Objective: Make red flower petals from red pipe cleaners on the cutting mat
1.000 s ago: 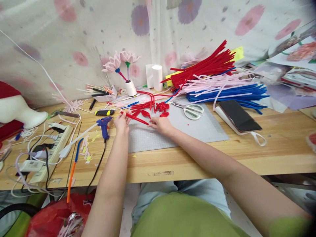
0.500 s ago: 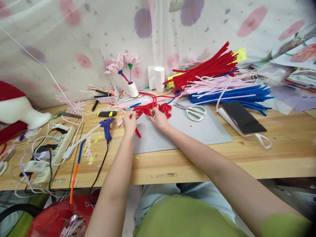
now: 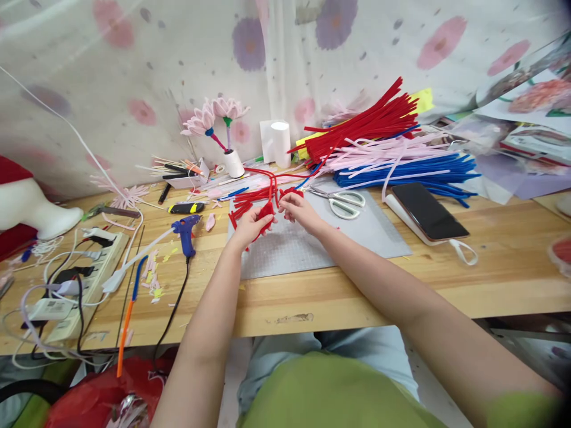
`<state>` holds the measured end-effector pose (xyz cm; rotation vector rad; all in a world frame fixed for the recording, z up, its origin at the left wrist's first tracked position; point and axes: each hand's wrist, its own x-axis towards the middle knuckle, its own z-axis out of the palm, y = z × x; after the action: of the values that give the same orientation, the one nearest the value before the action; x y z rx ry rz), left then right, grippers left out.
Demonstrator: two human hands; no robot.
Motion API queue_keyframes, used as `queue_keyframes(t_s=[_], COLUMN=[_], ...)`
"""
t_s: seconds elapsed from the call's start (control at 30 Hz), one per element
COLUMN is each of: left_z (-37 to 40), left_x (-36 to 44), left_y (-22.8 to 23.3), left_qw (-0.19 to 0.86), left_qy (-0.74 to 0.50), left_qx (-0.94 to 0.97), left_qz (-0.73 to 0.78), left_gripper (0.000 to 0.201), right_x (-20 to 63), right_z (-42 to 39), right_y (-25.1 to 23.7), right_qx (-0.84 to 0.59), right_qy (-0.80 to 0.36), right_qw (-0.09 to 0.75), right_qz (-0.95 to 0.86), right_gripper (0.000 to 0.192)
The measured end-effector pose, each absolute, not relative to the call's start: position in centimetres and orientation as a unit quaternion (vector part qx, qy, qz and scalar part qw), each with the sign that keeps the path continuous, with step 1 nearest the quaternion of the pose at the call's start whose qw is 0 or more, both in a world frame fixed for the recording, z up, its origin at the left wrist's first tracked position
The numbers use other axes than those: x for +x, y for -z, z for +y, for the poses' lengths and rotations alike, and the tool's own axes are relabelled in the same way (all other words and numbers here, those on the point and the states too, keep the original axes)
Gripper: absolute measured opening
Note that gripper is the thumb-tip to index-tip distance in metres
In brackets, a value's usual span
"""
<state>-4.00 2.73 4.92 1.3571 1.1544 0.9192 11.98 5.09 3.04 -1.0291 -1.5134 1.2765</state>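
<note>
My left hand point(image 3: 252, 229) is closed around a red fuzzy pipe-cleaner petal point(image 3: 266, 211), held over the left part of the grey cutting mat point(image 3: 303, 255). Just to its right, my right hand point(image 3: 301, 213) has its fingers pinched together; whatever is between them is too small to make out. Behind the right fingers, red shaped pieces point(image 3: 292, 191) are partly hidden. Cut red pipe cleaners point(image 3: 241, 209) lie beside and behind my left hand. Longer red pipe cleaners point(image 3: 272, 178) bend toward the petal from behind. White-handled scissors point(image 3: 343, 202) rest open on the mat.
A blue glue gun point(image 3: 185, 229) and a yellow-black cutter point(image 3: 186, 208) lie left of the mat. Bundles of red point(image 3: 361, 131), pink and blue pipe cleaners point(image 3: 410, 172) are heaped behind. A phone point(image 3: 430, 211) is at right, a power strip point(image 3: 96, 285) at left.
My left hand has moved right and nearer to me and now grips the red petal, which was by my right hand. My right hand has shifted slightly right, away from it.
</note>
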Motion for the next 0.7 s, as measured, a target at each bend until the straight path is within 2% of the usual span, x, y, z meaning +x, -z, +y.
queue_keyframes(t_s=[0.1, 0.33, 0.43, 0.7], left_z=[2.5, 2.2, 2.1, 1.8], left_x=[-3.9, -4.1, -4.1, -4.0], left_y=[-5.2, -4.9, -5.1, -5.4], left_qw=[0.556, 0.573, 0.603, 0.666], left_qy=[-0.299, -0.25, -0.241, -0.234], left_qx=[0.612, 0.623, 0.6, 0.539], left_qz=[0.476, 0.471, 0.468, 0.459], left_gripper=[0.034, 0.031, 0.029, 0.026], right_x=[12.6, 13.4, 13.4, 12.9], right_z=[5.6, 5.6, 5.8, 5.8], right_y=[-4.1, -4.4, -4.3, -4.3], right_qx=[-0.364, -0.291, -0.29, -0.332], right_qy=[-0.621, -0.638, -0.62, -0.51], right_qw=[0.345, 0.274, 0.266, 0.312], right_qz=[-0.602, -0.658, -0.679, -0.73], right_gripper=[0.03, 0.032, 0.031, 0.03])
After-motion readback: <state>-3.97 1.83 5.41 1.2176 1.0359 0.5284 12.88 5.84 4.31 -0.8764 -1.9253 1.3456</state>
